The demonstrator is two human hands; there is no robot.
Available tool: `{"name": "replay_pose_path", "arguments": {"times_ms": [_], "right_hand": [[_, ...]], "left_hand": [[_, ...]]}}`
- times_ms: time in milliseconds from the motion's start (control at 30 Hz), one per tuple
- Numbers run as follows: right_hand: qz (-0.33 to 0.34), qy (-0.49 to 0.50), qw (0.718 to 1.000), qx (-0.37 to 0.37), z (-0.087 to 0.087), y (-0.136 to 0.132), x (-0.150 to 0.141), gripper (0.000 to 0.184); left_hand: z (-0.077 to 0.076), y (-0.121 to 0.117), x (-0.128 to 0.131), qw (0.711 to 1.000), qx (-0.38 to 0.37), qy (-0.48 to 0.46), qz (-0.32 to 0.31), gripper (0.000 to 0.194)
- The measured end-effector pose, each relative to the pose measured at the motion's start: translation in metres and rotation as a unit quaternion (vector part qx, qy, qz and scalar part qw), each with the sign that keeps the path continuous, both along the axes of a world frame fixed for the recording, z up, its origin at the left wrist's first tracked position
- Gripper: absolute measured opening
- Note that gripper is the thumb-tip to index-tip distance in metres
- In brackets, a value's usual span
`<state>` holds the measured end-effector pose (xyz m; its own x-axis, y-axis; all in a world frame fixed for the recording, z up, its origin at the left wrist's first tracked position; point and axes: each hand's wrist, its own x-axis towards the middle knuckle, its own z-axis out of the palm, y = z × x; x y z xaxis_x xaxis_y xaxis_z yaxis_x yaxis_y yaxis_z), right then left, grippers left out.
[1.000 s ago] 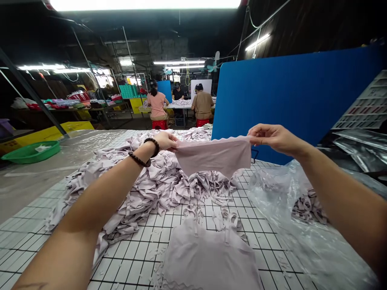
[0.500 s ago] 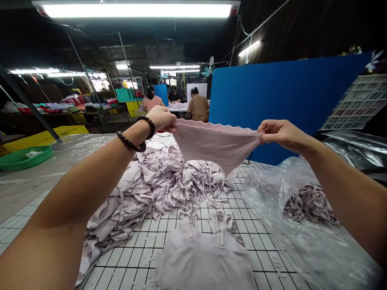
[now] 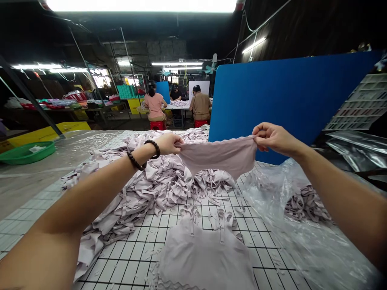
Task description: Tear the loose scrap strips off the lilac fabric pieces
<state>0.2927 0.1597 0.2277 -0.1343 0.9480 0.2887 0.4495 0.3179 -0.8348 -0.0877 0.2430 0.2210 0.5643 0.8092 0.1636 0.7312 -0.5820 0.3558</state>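
Observation:
A pale mauve camisole is stretched between my hands above the table, its wavy hem uppermost and its curved neckline hanging down. My left hand, with dark beaded bracelets at the wrist, pinches one end of the hem. The opposite end is gripped by the fingers of my right hand. Below, another mauve camisole lies flat on the table, straps pointing away from me. Behind it spreads a large heap of mauve strappy garments, partly covered by my left arm and the held camisole.
Clear plastic bags with bundled mauve garments cover the right side of the grid-marked table. A blue panel stands at the back right. A green basin sits far left. Several people sit at tables farther off.
Both hands have lowered the stretched camisole, my left hand moving right and down. It now hangs shallower and nearer the heap. The view has tilted slightly, showing more of the seated people.

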Motion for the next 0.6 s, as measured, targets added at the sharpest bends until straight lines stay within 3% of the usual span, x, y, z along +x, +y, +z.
{"name": "replay_pose_path", "arguments": {"times_ms": [167,300,400,500,600], "right_hand": [[0.027,-0.040,0.992,-0.115,-0.012,-0.016,-0.009,0.037],[0.049,-0.028,0.985,-0.166,-0.026,-0.023,-0.009,0.040],[0.035,-0.026,0.976,-0.214,-0.044,-0.022,-0.012,0.041],[0.011,-0.012,0.974,-0.227,-0.060,-0.024,-0.015,0.036],[-0.026,0.009,0.983,-0.181,-0.072,-0.040,-0.016,0.031]], "left_hand": [[-0.032,-0.003,-0.013,0.994,-0.109,0.016,-0.025,0.030],[-0.044,-0.008,-0.023,0.982,-0.174,0.014,-0.064,0.042],[-0.050,-0.007,-0.024,0.972,-0.222,0.018,-0.070,0.039],[-0.059,-0.006,-0.020,0.971,-0.237,-0.017,-0.040,0.030],[-0.071,-0.018,-0.021,0.960,-0.259,-0.105,-0.025,0.026]]}}
